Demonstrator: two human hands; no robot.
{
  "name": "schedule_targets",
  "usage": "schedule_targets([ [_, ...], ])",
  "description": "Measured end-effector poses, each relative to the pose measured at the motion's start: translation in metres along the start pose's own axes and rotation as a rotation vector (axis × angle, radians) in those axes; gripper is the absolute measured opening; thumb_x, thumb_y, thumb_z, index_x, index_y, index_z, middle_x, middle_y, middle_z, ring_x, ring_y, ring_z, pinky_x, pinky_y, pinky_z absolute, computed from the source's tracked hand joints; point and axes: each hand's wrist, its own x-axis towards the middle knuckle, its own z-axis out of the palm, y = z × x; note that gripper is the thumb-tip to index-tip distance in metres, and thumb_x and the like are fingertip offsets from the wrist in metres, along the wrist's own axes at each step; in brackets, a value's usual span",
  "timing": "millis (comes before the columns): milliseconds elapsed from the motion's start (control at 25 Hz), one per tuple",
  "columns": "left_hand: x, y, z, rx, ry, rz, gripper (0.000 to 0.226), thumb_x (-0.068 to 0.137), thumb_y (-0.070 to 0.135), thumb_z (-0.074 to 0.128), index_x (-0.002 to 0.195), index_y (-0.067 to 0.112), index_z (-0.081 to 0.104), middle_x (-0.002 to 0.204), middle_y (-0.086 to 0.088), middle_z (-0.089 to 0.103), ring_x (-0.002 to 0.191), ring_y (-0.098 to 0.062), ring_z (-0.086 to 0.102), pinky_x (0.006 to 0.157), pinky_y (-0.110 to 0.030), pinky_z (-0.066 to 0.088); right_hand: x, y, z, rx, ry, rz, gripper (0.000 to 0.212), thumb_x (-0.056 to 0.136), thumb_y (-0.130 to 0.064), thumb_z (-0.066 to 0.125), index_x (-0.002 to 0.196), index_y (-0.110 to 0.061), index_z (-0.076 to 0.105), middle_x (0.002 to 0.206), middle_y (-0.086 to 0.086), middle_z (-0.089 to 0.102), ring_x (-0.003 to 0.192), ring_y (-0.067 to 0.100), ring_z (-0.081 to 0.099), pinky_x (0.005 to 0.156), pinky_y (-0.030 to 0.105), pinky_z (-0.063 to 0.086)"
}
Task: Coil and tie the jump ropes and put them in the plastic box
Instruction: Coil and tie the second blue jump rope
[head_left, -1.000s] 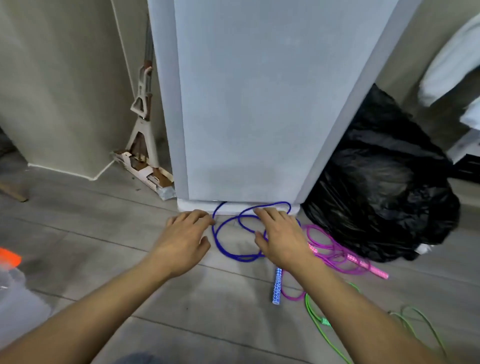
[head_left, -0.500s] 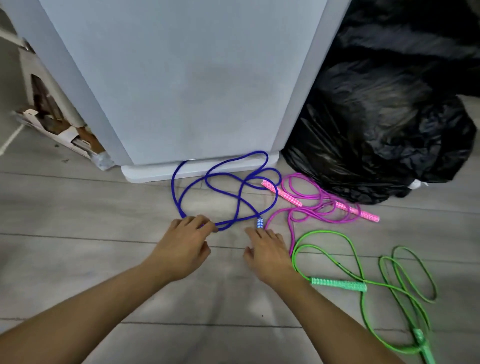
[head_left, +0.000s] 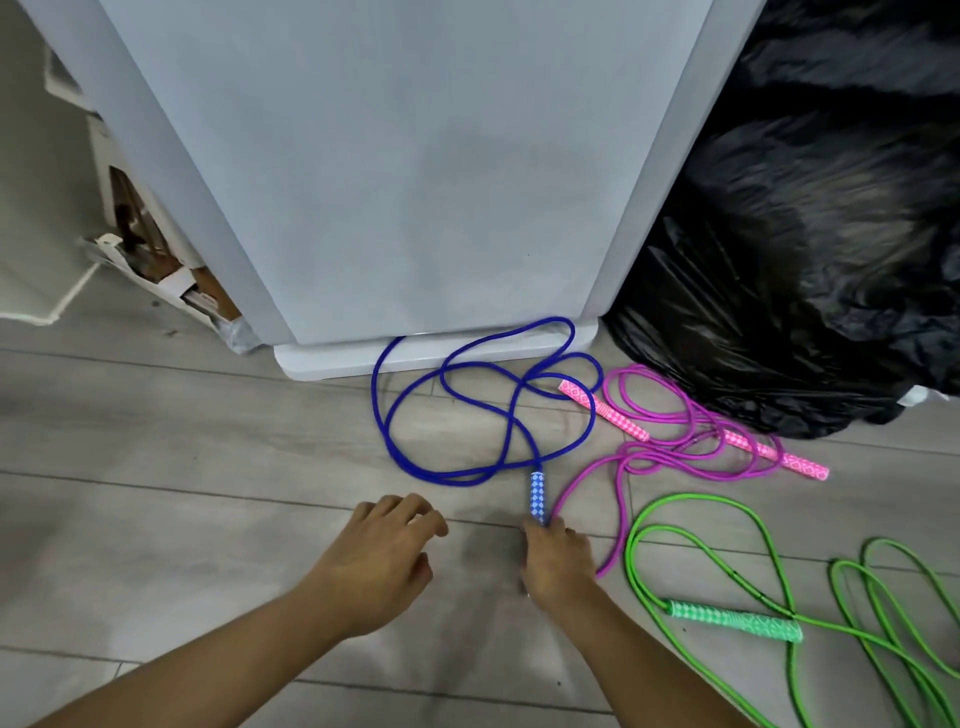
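a tall pale grey cabinet (head_left: 405, 182) fills the far middle, standing on a grey wood-look floor (head_left: 156, 441). a big black plastic bag (head_left: 805, 234) slumps against its right side. torn cardboard (head_left: 171, 275) leans at its left.

three jump ropes lie loose and uncoiled on the floor. the blue rope (head_left: 457, 479) sprawls in open loops at the cabinet's foot, its far loop touching the base. just right of it the magenta rope (head_left: 654, 456) lies tangled near the bag, with two pink handles (head_left: 602, 410). the green rope (head_left: 696, 496) lies nearest on the right, with one green handle (head_left: 735, 621) flat on the floor.

the left hand (head_left: 374, 566) is over bare floor near the blue loops, fingers loosely curled and slightly apart, gripping nothing. the right hand (head_left: 558, 561) has its fingers bunched together on the near end of the blue handle (head_left: 537, 496), which points away towards the cabinet.
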Motion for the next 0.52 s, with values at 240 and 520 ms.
schedule_targets([
  [240,-0.012,0.002,-0.011,0.053,0.003,0.01,0.037,0.073,0.037,0.041,0.103,0.035,0.061,0.1,0.011,0.062,0.083,-0.017,0.064,0.066,-0.031,0.051,-0.033,-0.021,0.013,0.147,-0.209,-0.129,0.027,0.089,-0.03,0.054,0.112,-0.017,0.062,0.119,0.009,0.067,0.112,0.031,0.064,0.092,0.033,0.05],
  [520,-0.027,0.003,-0.041,0.068,-0.112,-0.057,0.038,0.096,0.034,0.042,0.133,0.032,0.048,0.131,0.008,0.049,0.118,-0.018,0.048,0.098,-0.032,0.037,-0.069,-0.028,0.012,0.179,-0.199,-0.229,0.024,0.089,-0.026,0.052,0.11,-0.019,0.061,0.119,0.011,0.063,0.112,0.032,0.063,0.091,0.033,0.048],
])
